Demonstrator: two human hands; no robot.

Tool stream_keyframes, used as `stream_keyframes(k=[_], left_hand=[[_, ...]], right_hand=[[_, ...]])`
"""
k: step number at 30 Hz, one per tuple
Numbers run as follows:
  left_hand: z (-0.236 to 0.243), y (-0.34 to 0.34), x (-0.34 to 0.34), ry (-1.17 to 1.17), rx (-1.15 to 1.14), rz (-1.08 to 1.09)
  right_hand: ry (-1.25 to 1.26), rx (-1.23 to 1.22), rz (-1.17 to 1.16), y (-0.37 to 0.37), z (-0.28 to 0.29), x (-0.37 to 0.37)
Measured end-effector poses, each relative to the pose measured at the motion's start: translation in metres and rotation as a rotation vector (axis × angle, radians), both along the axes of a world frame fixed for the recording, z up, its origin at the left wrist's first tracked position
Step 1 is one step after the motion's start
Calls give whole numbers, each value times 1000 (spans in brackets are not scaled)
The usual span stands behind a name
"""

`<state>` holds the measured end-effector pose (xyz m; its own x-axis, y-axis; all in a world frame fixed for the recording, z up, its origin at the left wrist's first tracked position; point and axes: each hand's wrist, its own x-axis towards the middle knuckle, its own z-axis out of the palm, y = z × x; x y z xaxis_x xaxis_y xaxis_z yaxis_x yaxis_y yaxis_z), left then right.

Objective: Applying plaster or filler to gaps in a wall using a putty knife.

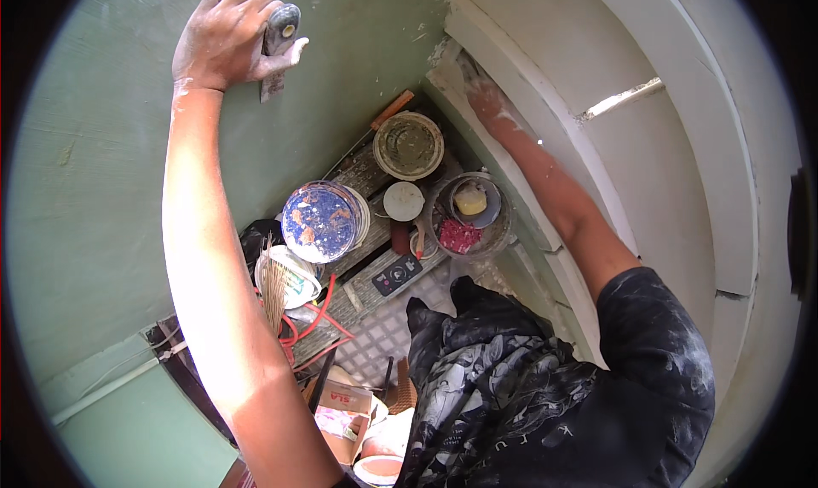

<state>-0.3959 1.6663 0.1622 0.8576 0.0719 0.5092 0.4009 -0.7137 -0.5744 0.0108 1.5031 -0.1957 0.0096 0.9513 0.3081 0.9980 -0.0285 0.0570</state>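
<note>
A broad pale green plastered wall (102,190) fills the left and far side of the view, matte and faintly mottled, and meets at the far corner a white stepped moulding of curved plaster bands (545,105) that sweeps down the right. Against the green wall, far left, the left hand (223,38) is dusted with white and closed around the rounded grey handle of a small putty knife (278,47), fingers wrapped and pinching it; the tool's long axis runs roughly up and down the wall, handle at the top, the narrow blade pointing down from the grip and lying on the surface. The right hand (482,92) is well apart from it, reaching to the far corner and pressed flat on the white moulding, fingers seemingly spread, holding nothing that can be seen. Below, between the arms, a grey checker-plate platform (383,339) carries a blue-spattered round paint bucket (322,221), a round tub of grey-green filler (409,146), a metal pail with pink and yellow sponges (467,215), and a small white lid (403,201).
</note>
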Motion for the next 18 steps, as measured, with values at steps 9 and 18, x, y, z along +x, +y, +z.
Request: stream_keyframes(k=[9, 18], left_hand=[[6, -6, 6, -5, -3, -4], [10, -7, 5, -3, 7, -62]], right_hand=[[-445, -20, 85, -35, -26, 18], [-283, -434, -54, -91, -7, -1]])
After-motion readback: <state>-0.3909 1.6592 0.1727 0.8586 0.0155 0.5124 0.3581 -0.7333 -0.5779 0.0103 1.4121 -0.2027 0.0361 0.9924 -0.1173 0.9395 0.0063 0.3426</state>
